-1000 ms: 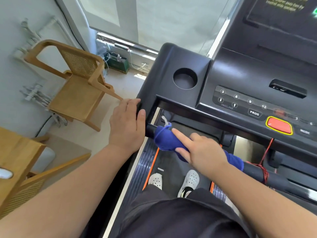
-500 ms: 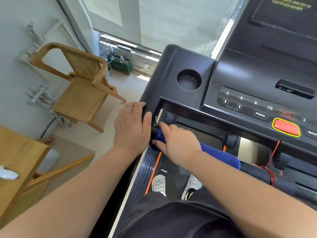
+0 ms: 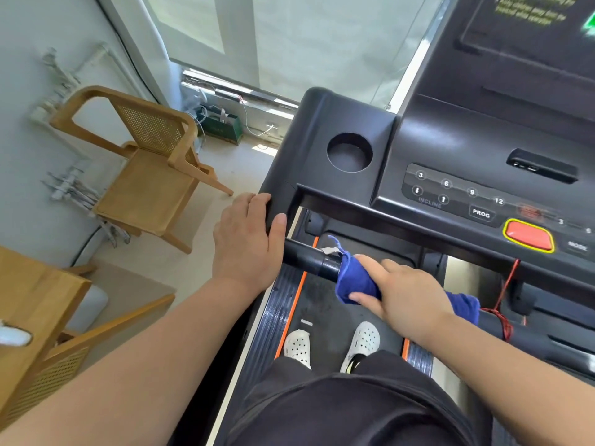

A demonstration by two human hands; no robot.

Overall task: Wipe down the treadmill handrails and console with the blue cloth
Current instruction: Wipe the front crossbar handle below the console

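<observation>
A blue cloth [image 3: 352,281] is wrapped around the black front handrail [image 3: 309,260] of the treadmill. My right hand [image 3: 402,294] grips the bar through the cloth, a short way right of the bar's left end. The cloth's other end shows behind my wrist. My left hand [image 3: 246,241] rests on the left corner of the black console [image 3: 322,123], fingers curled over its edge. The console carries a round cup holder [image 3: 350,152], incline buttons and a red stop button [image 3: 528,236].
A red safety cord [image 3: 502,304] hangs from the console and loops around the handrail on the right. My feet in white shoes [image 3: 331,346] stand on the belt. A wooden chair [image 3: 145,162] and a wooden table [image 3: 29,304] stand at the left.
My right hand has slid the cloth back to the right along the handrail, away from the left end, baring a stretch of bar. My left hand has stayed on the console corner.
</observation>
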